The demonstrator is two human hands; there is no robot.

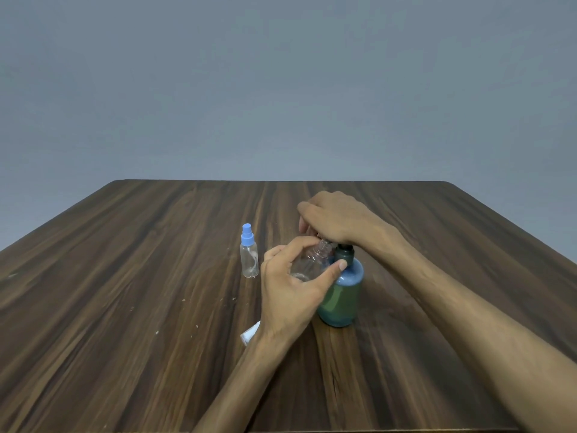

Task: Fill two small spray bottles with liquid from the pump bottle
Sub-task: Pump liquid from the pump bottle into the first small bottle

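Your left hand (288,292) sits just below the centre of the frame, thumb and fingers curled round an uncapped clear spray bottle (307,262). You hold that bottle tilted, its threaded neck pointing up and to the right, close under the head of the pump bottle (340,295). Your left thumb tip touches the shoulder of the pump bottle.

The pump bottle stands upright on the tabletop (125,276), right of centre, green-blue with a dark collar. Your right hand (335,218) lies over its pump head, palm down, fingers bent downward past the spout toward the clear bottle's neck; the pump head itself is mostly hidden under the hand, so I cannot tell how far it is pressed.

To the left of your hands, apart from them, a second clear spray bottle (249,256) stands upright with its blue spray cap (246,235) on.

A small white object (249,334) pokes out from behind your left wrist in the lower middle of the frame; I cannot tell what it is.
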